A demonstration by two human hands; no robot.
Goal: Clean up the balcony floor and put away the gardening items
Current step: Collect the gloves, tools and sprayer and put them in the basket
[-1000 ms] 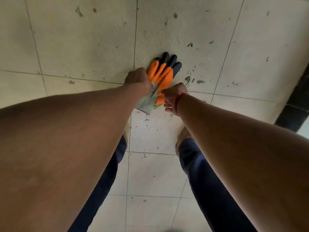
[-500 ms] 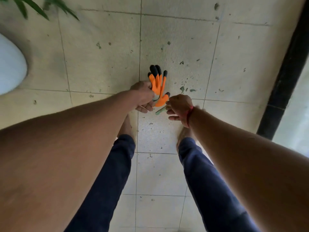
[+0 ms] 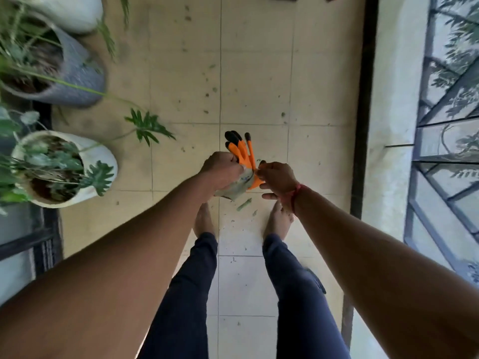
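Observation:
An orange gardening glove (image 3: pixel 243 154) with black fingertips and a grey cuff hangs in the air in front of me, above the tiled balcony floor (image 3: pixel 256 73). My left hand (image 3: pixel 220 172) grips it at the cuff. My right hand (image 3: pixel 277 177), a red thread at its wrist, pinches the glove's right edge. Green plant scraps (image 3: pixel 243 204) and small bits of dirt lie on the tiles between and ahead of my bare feet.
Potted plants stand at the left: a white pot (image 3: pixel 64 167), a grey pot (image 3: pixel 70 71) and another white pot (image 3: pixel 70 11) behind. A white low wall (image 3: pixel 391 125) with a metal grille (image 3: pixel 451 151) runs along the right. Two dark objects poke in at the top edge.
I have stood up from the floor with the glove in both hands; the view now takes in the pots at the left and the railing at the right.

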